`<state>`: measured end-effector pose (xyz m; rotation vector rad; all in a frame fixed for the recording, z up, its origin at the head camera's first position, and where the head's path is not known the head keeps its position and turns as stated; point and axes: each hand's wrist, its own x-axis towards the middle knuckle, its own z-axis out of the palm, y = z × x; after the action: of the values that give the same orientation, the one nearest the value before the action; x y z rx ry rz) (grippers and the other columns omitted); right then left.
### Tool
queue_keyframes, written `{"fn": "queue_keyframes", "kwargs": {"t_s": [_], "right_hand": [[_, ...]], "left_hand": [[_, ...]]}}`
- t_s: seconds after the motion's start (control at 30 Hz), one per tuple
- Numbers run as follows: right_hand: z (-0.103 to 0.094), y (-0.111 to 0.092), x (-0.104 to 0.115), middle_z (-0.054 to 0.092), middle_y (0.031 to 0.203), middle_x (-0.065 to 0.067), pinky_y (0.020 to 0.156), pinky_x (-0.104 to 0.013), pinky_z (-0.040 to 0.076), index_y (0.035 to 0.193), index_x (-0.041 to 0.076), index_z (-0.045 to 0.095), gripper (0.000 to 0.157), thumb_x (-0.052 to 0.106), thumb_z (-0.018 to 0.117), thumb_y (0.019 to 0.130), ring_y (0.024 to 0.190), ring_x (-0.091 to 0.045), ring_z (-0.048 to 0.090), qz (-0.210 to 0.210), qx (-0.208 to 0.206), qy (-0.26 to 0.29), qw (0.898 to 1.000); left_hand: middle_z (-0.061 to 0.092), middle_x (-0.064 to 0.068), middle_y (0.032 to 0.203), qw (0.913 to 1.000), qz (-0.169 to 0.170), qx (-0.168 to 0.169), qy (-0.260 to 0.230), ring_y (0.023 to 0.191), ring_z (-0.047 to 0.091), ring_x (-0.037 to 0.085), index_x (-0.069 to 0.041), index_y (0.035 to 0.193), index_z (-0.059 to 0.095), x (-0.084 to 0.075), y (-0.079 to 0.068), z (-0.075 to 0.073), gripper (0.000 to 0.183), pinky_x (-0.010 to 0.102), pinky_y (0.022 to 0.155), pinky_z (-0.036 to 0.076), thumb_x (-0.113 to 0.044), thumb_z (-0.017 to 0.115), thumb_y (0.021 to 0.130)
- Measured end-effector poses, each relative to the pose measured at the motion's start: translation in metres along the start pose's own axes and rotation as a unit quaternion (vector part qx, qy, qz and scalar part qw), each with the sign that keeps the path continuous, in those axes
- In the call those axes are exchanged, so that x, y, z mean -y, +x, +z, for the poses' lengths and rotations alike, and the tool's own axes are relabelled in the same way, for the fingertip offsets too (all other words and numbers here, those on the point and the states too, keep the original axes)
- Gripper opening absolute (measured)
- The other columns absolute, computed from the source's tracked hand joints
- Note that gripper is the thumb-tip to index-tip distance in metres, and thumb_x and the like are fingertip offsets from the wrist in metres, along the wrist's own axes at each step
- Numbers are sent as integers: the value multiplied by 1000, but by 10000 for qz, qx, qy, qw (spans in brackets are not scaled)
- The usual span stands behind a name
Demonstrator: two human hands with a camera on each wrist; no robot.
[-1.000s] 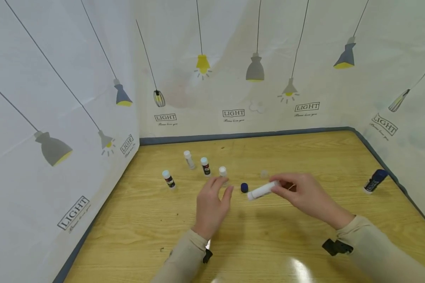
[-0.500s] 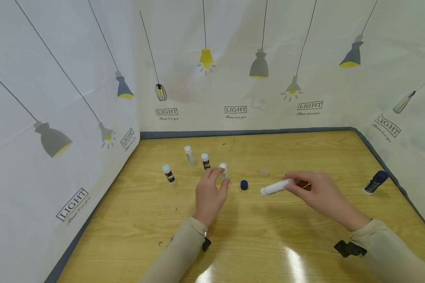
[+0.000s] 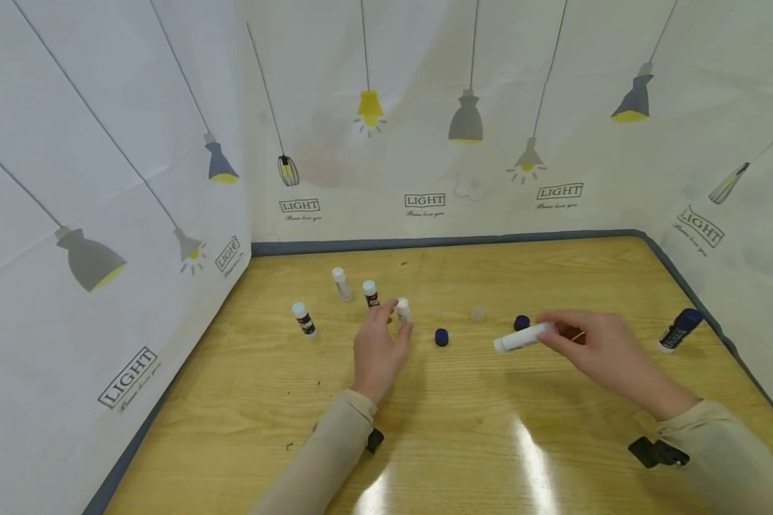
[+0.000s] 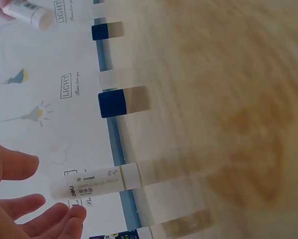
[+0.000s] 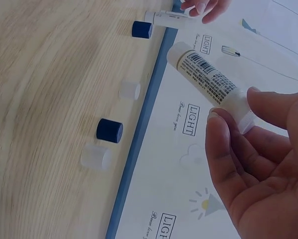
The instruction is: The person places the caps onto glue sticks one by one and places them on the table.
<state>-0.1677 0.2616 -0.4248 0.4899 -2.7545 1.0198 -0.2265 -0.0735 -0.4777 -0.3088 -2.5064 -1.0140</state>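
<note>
My right hand (image 3: 592,350) pinches a white glue stick (image 3: 520,337) by one end, tilted above the table. In the right wrist view, thumb and fingers grip the end of this glue stick (image 5: 206,77), and its barcode label shows. My left hand (image 3: 378,350) is beside a standing white glue stick (image 3: 404,310), its thumb and fingers spread on either side of the upper end. In the left wrist view this glue stick (image 4: 101,181) reads "SIMPLE GLUE STICK", and a gap shows between it and the thumb.
Two dark blue caps (image 3: 441,337) and a translucent cap (image 3: 477,313) lie mid-table; another translucent cap (image 5: 95,156) shows in the right wrist view. Several glue sticks (image 3: 305,320) stand at the left. A blue-capped glue stick (image 3: 679,330) stands far right. Printed sheets wall the table.
My right hand has moved right with the glue stick, and a dark blue cap has come into sight behind it. The left hand has stayed by the standing glue stick.
</note>
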Motion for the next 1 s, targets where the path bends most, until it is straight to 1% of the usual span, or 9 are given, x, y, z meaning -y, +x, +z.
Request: {"fn": "queue_keyframes", "kwargs": {"t_s": [0.2,0.4,0.57,0.7,0.8,0.9,1.0], "right_hand": [[-7,-1,-4,70,91,4,57,-27,53,121,13,72,32,34,69,97,74,-11,66,47,15,-182,9998],[-11,-3,-7,70,91,3,57,-27,53,122,12,72,34,35,69,97,74,-11,66,96,8,-275,9996],[-14,-5,-11,70,90,3,55,-27,52,122,11,72,33,33,70,97,74,-11,67,120,-39,-287,9995],[-17,-6,-16,70,91,3,54,-26,51,122,10,72,34,33,70,97,74,-12,66,158,-30,-344,9993],[-21,-8,-20,70,90,3,55,-26,51,121,9,72,33,32,70,97,74,-11,66,168,-23,-413,9990],[-23,-10,-23,69,89,4,55,-26,51,120,9,72,32,31,71,97,73,-10,65,171,-30,-454,9988],[-24,-13,-27,70,88,4,55,-26,52,120,8,72,32,29,72,96,72,-9,65,139,-64,-479,9987]], "left_hand": [[64,13,120,9993,-341,77,-152,105,65,30,-8,132,61,7,2,5,45,44,83,55,-19,77,92],[64,11,119,9963,-767,-35,-397,104,64,28,-8,137,56,11,6,10,53,44,83,53,-23,77,92],[64,10,117,9956,-800,-43,-483,103,64,27,-9,136,57,12,9,12,51,45,84,52,-25,77,92],[65,10,116,9950,-846,-17,-532,103,64,28,-7,134,58,12,12,14,50,46,85,52,-25,77,92],[65,10,116,9933,-959,33,-648,104,64,29,-4,134,59,13,15,15,51,46,87,52,-25,78,91],[66,10,117,9901,-1151,142,-787,105,65,28,-4,133,60,15,18,17,51,44,89,53,-26,78,90],[66,11,118,9850,-1403,298,-963,106,65,28,-7,131,61,18,20,19,49,42,89,53,-27,78,91]]}}
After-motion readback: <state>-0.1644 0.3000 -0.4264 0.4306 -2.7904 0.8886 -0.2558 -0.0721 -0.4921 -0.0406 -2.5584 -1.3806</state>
